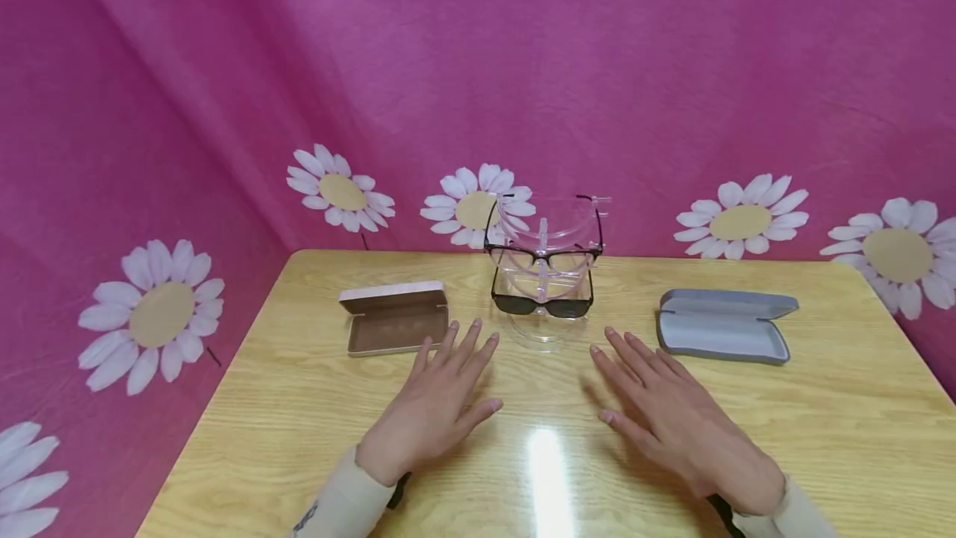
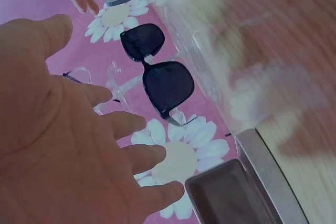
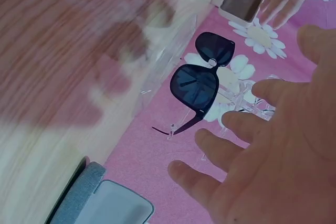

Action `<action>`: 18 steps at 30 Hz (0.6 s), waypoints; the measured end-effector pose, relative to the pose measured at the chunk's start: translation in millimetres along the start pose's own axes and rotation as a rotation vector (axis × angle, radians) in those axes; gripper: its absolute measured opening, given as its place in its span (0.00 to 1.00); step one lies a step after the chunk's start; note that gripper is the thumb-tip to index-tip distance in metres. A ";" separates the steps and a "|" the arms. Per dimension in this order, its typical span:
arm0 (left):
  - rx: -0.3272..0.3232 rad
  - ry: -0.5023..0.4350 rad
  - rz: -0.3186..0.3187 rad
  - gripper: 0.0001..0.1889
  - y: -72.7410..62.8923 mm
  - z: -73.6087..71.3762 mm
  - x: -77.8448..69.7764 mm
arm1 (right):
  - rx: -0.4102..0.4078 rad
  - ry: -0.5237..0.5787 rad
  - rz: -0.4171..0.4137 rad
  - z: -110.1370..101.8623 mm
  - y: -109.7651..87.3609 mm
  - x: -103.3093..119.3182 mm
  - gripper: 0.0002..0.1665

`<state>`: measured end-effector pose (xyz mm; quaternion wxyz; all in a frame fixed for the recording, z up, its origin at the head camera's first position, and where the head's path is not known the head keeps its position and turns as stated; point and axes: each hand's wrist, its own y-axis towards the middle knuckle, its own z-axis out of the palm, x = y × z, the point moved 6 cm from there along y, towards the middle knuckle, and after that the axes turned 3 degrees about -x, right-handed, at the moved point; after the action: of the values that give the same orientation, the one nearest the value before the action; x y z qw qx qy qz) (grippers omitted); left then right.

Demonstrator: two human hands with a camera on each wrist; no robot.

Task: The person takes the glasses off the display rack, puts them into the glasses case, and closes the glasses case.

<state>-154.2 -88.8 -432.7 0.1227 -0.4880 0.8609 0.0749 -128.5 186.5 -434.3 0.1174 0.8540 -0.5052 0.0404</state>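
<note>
My left hand (image 1: 436, 405) is spread palm down over the table, its fingertips close to the brown-lined glasses case (image 1: 399, 329), which stands with its lid up. Across from it, my right hand (image 1: 672, 413) also has straight, spread fingers and holds nothing; the grey glasses case (image 1: 724, 335), lid raised, lies just beyond it. Between and behind the hands rises a clear plastic display stand (image 1: 543, 231). It carries clear-lensed eyeglasses (image 1: 541, 259) on an upper tier and dark sunglasses (image 1: 541, 306) below. Both wrist views show the sunglasses (image 2: 167, 85) large, past the fingers.
The light wooden table (image 1: 299, 438) ends at a pink cloth (image 1: 597, 65) with white daisies, which hangs at the back and left. A bright reflection lies on the tabletop between the hands.
</note>
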 end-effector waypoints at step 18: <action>-0.118 -0.111 0.034 0.42 6.4 -22.1 12.2 | -0.148 -0.012 -0.048 -18.9 12.1 1.9 0.44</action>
<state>-168.7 -101.0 -414.9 0.1399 -0.4750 0.8549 0.1548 -137.2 183.8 -413.7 0.1782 0.8551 -0.4869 -0.0047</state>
